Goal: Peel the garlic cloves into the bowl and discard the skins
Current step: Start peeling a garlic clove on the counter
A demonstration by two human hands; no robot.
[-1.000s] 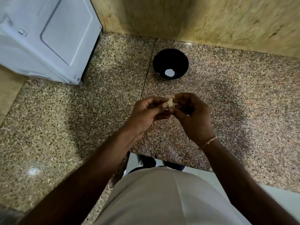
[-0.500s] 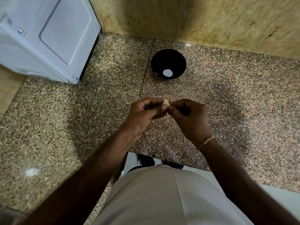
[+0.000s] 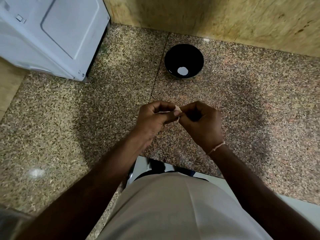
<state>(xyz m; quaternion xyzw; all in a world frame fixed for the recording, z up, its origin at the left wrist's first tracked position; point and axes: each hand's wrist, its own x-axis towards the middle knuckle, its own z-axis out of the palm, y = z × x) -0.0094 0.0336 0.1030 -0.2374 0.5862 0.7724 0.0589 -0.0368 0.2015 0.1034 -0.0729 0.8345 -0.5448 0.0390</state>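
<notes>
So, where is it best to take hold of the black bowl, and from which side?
Probably by the near rim of the black bowl, reaching from the front edge of the counter. It stands upright and open, the wall is close behind it, and the rounded sides offer little else to pinch.

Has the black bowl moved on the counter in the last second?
No. The black bowl still sits just right of the counter seam, below the wall; only the head camera shifted slightly.

Polished speckled granite counter fills the frame; glossy black bowl upper centre; smooth white plastic-looking appliance upper left.
</notes>
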